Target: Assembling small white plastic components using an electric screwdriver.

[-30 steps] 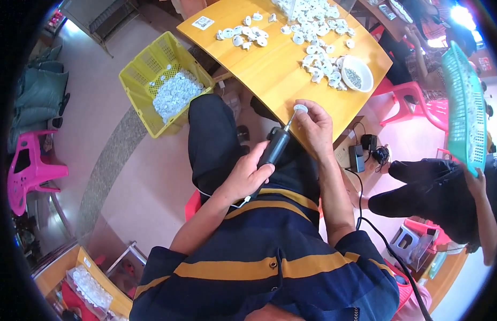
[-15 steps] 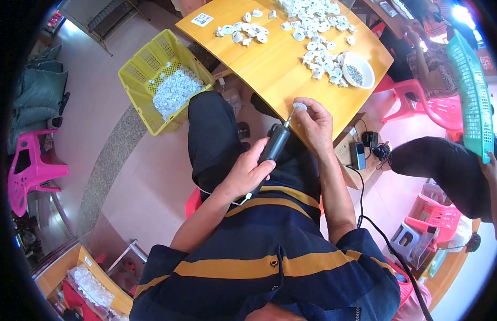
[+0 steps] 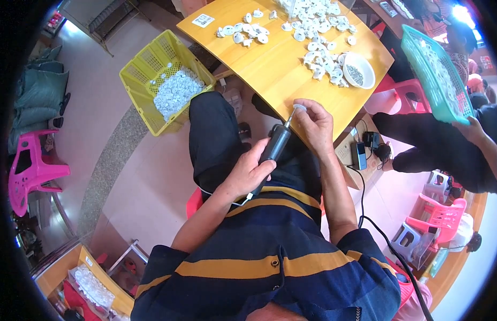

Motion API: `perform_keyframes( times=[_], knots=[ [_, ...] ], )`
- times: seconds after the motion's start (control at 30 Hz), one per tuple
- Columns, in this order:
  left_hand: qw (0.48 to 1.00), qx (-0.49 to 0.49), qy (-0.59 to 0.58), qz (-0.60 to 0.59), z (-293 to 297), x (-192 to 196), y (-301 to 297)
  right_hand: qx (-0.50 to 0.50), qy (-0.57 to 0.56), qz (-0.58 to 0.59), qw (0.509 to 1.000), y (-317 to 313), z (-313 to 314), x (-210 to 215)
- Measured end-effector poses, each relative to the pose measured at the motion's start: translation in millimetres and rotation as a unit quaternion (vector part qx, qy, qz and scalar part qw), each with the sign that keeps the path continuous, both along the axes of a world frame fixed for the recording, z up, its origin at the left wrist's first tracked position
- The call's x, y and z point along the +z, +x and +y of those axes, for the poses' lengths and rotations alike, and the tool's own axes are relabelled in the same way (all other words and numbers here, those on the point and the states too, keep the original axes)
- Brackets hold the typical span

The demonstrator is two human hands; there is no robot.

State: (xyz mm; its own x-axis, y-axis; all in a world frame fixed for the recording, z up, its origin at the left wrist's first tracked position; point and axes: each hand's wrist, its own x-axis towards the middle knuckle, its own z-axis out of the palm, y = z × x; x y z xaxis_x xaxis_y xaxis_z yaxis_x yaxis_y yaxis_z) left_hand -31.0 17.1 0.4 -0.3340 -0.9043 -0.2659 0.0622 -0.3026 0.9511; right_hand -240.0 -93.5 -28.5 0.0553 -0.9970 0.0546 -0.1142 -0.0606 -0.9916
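- Left hand point(image 3: 249, 174) wraps the black driver point(image 3: 273, 152), tip on the white part point(image 3: 298, 108).
- Right hand point(image 3: 314, 125) pinches that part at the table point(image 3: 270, 69) edge.
- We'd keep the driver square to the part, with light pressure so the bit doesn't slip.

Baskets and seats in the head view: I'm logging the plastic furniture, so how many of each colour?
Yellow basket: 1
Teal basket: 1
Pink chairs and stools: 3, at far left, beyond the wooden table and lower right
Total: 5
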Motion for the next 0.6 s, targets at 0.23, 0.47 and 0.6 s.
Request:
perform_keyframes(
  times=[0.23, 0.47, 0.6],
  knots=[
    [0.993, -0.007, 0.093, 0.074, -0.1, 7.9, 2.2, 0.010, -0.036, 0.052, 0.998, -4.0, 1.0, -3.3],
    [0.975, -0.018, 0.145, 0.169, -0.6, 4.5, 5.3, -0.008, -0.073, 0.067, 0.995, 1.2, 3.5, 2.5],
    [0.969, -0.022, 0.151, 0.193, -2.1, 3.4, 5.2, -0.005, -0.061, 0.067, 0.996, -0.2, 2.5, 5.4]
  ],
)
